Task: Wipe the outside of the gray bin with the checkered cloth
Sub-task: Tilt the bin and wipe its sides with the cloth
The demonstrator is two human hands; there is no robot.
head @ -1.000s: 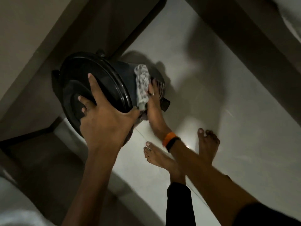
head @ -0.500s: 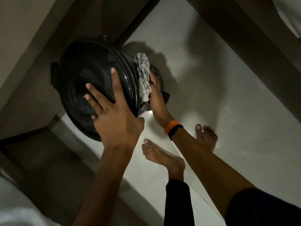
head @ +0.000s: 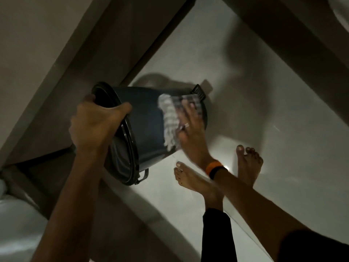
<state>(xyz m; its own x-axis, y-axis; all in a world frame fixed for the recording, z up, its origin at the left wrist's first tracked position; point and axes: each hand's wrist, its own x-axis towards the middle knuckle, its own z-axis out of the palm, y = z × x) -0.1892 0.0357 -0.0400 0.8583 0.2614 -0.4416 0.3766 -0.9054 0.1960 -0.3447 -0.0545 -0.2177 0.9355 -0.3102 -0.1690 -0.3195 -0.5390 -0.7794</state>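
Observation:
The dark gray bin (head: 147, 121) is tipped on its side above the pale floor, its black lid end toward the left and its base toward the right. My left hand (head: 94, 123) grips the lid rim, thumb over the top edge. My right hand (head: 190, 129) lies flat on the bin's side wall near the base and presses the checkered cloth (head: 170, 120) against it. The cloth is blurred. A ring sits on one right finger, and an orange and black band (head: 215, 168) circles that wrist.
My two bare feet (head: 190, 178) (head: 247, 163) stand on the light tiled floor (head: 264, 114) just below the bin. Dark wood frames (head: 132, 44) run along the left and upper right. Something white (head: 17, 224) lies at the lower left corner.
The bin has tipped further, so its side wall now faces me instead of its lid. My left hand moved from flat on the lid to gripping the rim. The cloth slid toward the base.

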